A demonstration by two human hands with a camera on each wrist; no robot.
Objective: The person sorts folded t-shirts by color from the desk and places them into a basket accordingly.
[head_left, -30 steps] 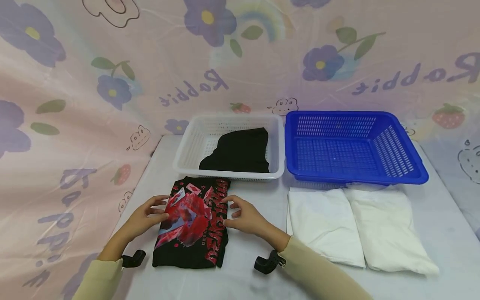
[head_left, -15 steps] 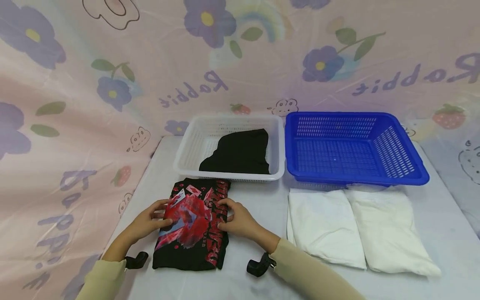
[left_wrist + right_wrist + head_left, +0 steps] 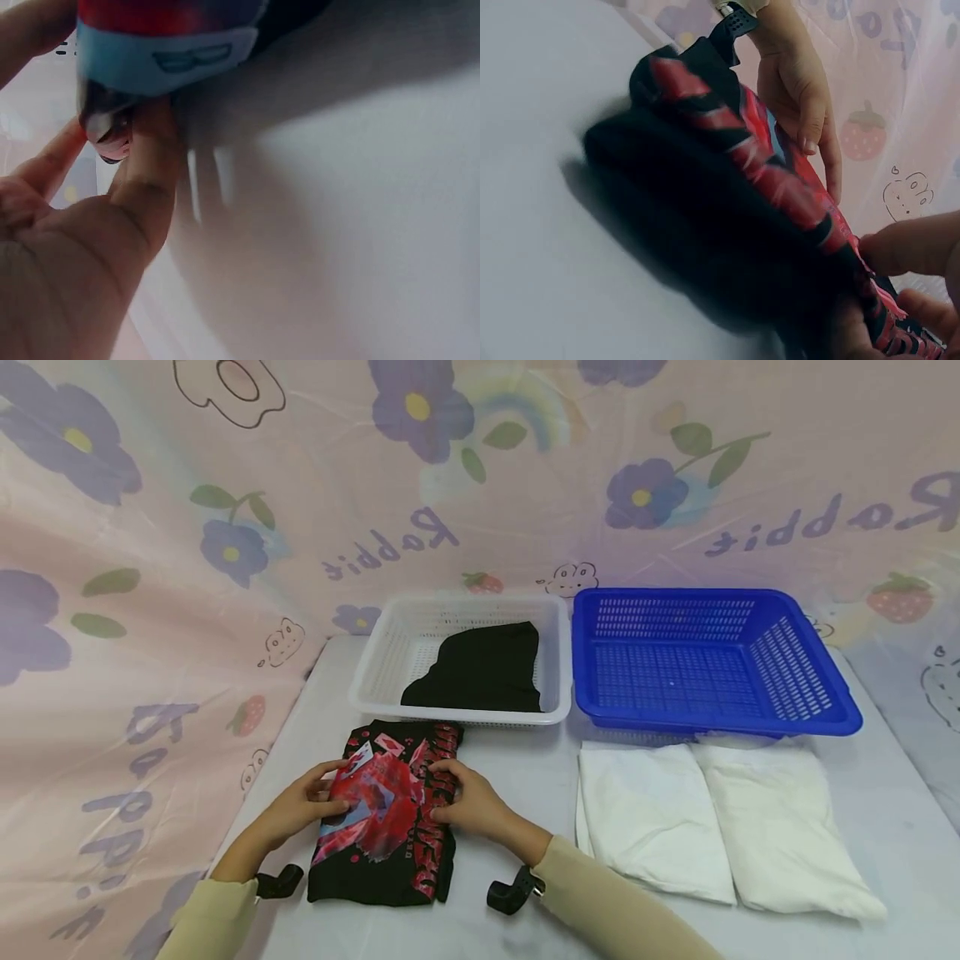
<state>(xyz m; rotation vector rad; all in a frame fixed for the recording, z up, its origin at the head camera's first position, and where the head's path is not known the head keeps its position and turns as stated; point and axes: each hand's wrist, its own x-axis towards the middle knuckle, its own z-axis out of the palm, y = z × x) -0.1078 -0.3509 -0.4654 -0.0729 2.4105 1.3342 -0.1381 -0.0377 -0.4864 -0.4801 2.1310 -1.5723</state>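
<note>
A folded black T-shirt (image 3: 375, 827) with a red and blue print lies in front of the white basket, in the head view. My left hand (image 3: 303, 802) holds its left edge, and in the left wrist view some fingers (image 3: 150, 172) tuck under the folded cloth (image 3: 165, 52). On the opposite side my right hand (image 3: 472, 802) grips the printed edge. The right wrist view shows this thick folded edge (image 3: 697, 187) side-on, with the right fingers (image 3: 911, 247) at its lower right and my left hand (image 3: 799, 97) beyond.
A white basket (image 3: 367, 685) holding black folded cloth (image 3: 487, 668) stands behind the shirt. Beside it is a blue basket (image 3: 675, 722). Two folded white garments, one left (image 3: 652, 818) and one right (image 3: 787, 827), lie at the right. A patterned curtain (image 3: 480, 527) hangs behind.
Both hands have closed in from the sides onto the edges of the T-shirt and now grip it. The shirt stays in nearly the same place; the head view has tilted slightly.
</note>
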